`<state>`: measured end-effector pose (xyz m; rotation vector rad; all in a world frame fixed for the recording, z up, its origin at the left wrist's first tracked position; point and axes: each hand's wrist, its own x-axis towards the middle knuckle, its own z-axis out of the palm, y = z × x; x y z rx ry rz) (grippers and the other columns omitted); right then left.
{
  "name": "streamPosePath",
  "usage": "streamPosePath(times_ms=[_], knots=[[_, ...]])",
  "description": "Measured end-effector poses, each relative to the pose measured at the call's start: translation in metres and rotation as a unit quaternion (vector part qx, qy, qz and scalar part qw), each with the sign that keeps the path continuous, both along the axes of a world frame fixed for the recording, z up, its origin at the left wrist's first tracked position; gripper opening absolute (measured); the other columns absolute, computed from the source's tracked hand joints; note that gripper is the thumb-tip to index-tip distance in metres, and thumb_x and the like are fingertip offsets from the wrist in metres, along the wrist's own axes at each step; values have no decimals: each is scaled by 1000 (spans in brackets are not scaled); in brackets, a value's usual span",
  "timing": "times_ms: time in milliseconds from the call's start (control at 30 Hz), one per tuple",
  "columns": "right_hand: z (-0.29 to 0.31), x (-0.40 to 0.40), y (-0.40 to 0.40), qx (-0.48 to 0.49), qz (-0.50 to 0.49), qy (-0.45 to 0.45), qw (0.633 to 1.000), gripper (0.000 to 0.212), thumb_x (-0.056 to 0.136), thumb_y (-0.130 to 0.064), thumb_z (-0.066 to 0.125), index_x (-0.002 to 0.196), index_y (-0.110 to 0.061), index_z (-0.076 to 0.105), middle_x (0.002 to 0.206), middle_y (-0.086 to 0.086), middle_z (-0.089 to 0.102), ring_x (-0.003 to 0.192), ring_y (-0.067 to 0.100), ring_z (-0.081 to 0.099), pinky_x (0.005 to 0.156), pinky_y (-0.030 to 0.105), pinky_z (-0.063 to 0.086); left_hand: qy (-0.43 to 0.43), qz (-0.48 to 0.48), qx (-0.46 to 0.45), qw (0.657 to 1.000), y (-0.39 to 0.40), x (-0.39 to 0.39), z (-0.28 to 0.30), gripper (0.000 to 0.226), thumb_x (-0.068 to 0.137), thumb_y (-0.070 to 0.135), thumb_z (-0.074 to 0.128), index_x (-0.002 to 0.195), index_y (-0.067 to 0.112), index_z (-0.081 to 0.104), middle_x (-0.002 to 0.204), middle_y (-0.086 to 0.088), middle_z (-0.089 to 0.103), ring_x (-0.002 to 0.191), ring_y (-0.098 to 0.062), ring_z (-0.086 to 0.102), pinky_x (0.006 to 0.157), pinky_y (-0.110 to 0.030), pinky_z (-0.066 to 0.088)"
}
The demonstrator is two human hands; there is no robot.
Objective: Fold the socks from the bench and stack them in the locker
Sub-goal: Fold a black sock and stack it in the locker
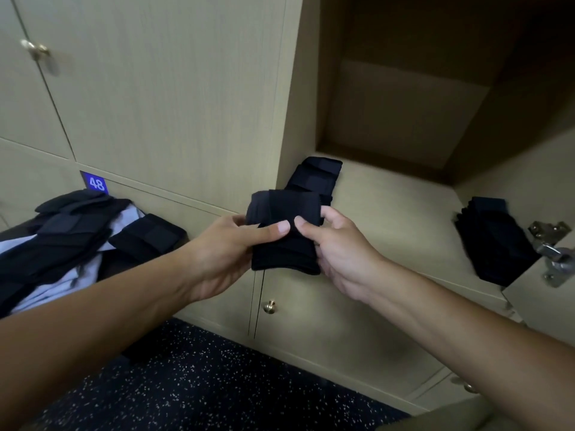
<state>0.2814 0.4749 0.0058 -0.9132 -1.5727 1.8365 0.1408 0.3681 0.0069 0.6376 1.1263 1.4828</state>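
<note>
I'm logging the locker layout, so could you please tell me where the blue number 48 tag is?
In the head view, the blue 48 tag sits at the left on the closed locker front, just above the pile of dark socks on the bench.

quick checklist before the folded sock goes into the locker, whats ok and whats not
1. Both hands hold the folded sock: ok, left hand and right hand pinch it with thumbs on top.
2. Fold tidy: cannot tell, the dark fabric hides its layers.
3. Locker open: ok, the locker shelf is exposed.
4. Stack to add to: ok, the left stack sits at the shelf's left edge, the right stack near the hinge.
5. Bench emptied: not ok, the bench socks remain.
</note>
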Motion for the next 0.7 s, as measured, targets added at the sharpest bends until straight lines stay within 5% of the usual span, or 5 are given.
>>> streamPosePath(times_ms=[133,333,500,600,700], knots=[[0,-5,2,6,-13,17,1000,28,99,-18,68,126,-20,59,114,4,75,102,24,75,92,50,60,3,-1,-4,1000,1,-4,-4,41,88,9,71,127,-2,64,119,-17,74,106,-24,74,82,-26,61],[2,1,5,96,-67,-40,992,9,93,-9,73,98,-15,71,91,-8,75,76,2,71,62,13,56,49,31,-39,998,-5,-12,-7,59,74,6,78,130,6,62,113,-15,76,102,-26,75,76,-32,62],[17,6,18,22,-123,-37,992,61,92,-4,73,147,-4,48,151,8,50,84,13,70,77,29,63,38,104,-68,992,-9,-16,-4,63,78,2,80,130,21,49,99,-17,77,79,-25,77,63,-29,61],[30,12,21,54,-142,19,988,56,93,1,69,145,-3,48,146,9,51,73,12,76,90,36,61,45,115,-64,990,-12,-21,-3,40,91,1,71,114,22,45,83,-14,75,65,-21,72,59,-27,59],[35,15,20,190,-99,30,976,26,89,3,73,113,-5,68,117,8,75,85,12,77,89,28,59,79,77,-50,993,-16,-23,-1,14,97,5,65,100,16,57,85,-11,73,66,-18,69,61,-25,57]])
